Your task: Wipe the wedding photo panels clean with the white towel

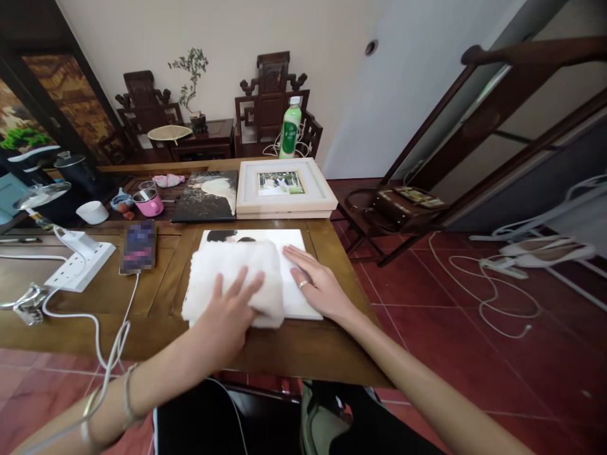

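My left hand (233,309) lies with spread fingers on a fluffy white cloth (203,273). Beneath the cloth is a white photo panel (294,303), its picture mostly covered; dark hair shows along the top edge. My right hand (320,281), with a ring on one finger, rests flat on the panel's right side. Behind the panel stand a white picture frame (325,189) with a small photo in its middle, and a dark photo panel (202,203) showing a white dress.
A green bottle (291,129) stands behind the frame. To the left are a phone (138,246) on a cable, a power strip (78,268), a pink cup (150,203) and a white cup (93,213). The wooden table's (348,303) right edge lies near my right forearm.
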A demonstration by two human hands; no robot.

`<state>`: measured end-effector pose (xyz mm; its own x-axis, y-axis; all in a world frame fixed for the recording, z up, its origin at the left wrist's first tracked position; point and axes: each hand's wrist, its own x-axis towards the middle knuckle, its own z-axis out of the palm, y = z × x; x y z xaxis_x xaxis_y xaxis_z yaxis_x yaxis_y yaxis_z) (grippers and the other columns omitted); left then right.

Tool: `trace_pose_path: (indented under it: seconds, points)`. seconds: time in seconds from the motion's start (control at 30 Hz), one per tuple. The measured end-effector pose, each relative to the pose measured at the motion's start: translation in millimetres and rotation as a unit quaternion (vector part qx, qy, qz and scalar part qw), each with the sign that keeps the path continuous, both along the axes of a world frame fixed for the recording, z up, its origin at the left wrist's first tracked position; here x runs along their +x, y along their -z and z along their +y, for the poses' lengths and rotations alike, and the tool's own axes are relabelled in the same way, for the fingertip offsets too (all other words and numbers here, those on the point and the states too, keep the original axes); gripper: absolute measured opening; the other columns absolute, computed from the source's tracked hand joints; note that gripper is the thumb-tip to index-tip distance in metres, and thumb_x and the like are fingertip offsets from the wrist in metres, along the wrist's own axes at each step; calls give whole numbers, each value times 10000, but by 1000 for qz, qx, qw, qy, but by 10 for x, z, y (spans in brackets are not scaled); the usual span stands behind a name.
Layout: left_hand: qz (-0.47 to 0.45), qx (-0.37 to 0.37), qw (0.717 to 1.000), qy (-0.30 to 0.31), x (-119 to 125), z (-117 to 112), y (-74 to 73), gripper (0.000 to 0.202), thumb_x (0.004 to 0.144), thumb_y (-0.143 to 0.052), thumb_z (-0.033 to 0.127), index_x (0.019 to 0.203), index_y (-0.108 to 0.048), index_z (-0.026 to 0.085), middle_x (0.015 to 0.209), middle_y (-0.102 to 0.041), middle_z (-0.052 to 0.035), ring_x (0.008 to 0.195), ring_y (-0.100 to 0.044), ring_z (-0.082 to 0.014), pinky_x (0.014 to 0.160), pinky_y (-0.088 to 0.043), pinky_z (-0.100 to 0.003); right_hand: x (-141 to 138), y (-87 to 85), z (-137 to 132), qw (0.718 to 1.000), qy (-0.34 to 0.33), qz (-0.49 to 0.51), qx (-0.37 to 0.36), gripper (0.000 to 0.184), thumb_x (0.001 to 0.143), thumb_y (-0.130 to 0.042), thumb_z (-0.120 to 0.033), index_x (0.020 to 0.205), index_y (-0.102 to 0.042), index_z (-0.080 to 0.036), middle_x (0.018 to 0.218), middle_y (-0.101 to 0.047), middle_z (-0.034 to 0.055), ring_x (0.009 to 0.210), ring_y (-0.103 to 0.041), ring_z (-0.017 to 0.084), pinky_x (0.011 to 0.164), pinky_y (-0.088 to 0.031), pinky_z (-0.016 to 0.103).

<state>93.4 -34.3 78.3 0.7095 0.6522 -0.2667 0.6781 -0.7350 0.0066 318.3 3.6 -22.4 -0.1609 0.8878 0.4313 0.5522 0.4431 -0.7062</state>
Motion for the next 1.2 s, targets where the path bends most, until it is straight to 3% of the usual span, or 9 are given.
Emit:
trace_pose_path:
  seconds: [0.1,0.2,0.4,0.57,0.7,0.8,0.9,1.07,1.2]
  points:
    - [-12,-19,999,34,-69,-329,-32,340,732,-569,60,1018,-713,172,1585,-158,-98,1442,-109,-403,1094,-242,-658,-11,-7,-11,1000,3,1,-2,420,919,-443,-263,1320,-566,-232,1382,-555,64,1338,-454,245,1140,-341,519]
    - [-17,-35,998,47,-95,-371,-71,339,733,-546,49,1002,-714,168,1581,-171,-95,1442,-127,-393,1095,-250,-652,-18,-12,-17,1000,6,4,0,417,919,-447,-267,1319,-565,-250,1384,-554,52,1337,-456,240,1142,-336,522]
    - [-28,-35,999,18,-23,332,-32,621,729,-412,-49,1262,-578,222,1576,-210,-54,1452,-148,-336,1080,-253,-666,-7,-17,-9,1000,3,6,-3,406,920,-455,-274,1306,-579,-253,1374,-564,51,1333,-461,244,1144,-340,511]
    - [-61,-22,998,-20,31,1016,62,508,810,-380,17,1249,-572,187,1577,-206,-71,1461,-104,-321,1067,-157,-719,1,-30,-11,1000,-2,3,-6,411,918,-459,-258,1312,-573,-236,1374,-564,62,1337,-456,242,1148,-335,506]
    - [-70,-18,996,-54,36,1169,68,529,804,-360,5,1245,-571,207,1574,-218,-58,1465,-81,-315,1013,-85,-788,0,-37,-14,1000,-2,-2,-5,415,918,-452,-244,1316,-568,-241,1377,-560,56,1337,-456,236,1143,-340,512]
    - [-49,-32,997,-43,19,956,30,581,750,-364,-38,1232,-585,198,1574,-219,-52,1466,-76,-310,1035,-113,-765,-1,-36,-13,1000,-2,-1,-2,419,914,-460,-241,1320,-562,-258,1380,-558,46,1338,-455,235,1141,-342,516]
    - [-22,-48,999,-12,-7,477,-20,665,702,-386,-65,1254,-585,247,1580,-204,-26,1467,-78,-311,1061,-153,-733,-2,-25,-9,1000,-2,-2,-1,418,914,-458,-254,1317,-568,-243,1375,-561,60,1332,-462,243,1139,-346,517]
    - [12,-70,995,64,-33,-368,-100,381,688,-553,47,996,-728,186,1567,-243,-62,1452,-123,-366,1135,-202,-615,-7,-5,-10,1000,-1,5,1,418,912,-464,-271,1317,-565,-272,1375,-564,36,1331,-463,244,1136,-349,517]
    - [1,-89,992,87,-48,-453,-165,423,695,-558,50,1068,-708,181,1552,-285,-59,1444,-174,-352,1156,-226,-553,-3,-16,-14,1000,-1,2,-1,424,913,-457,-260,1326,-555,-278,1382,-558,31,1335,-459,238,1138,-346,514]
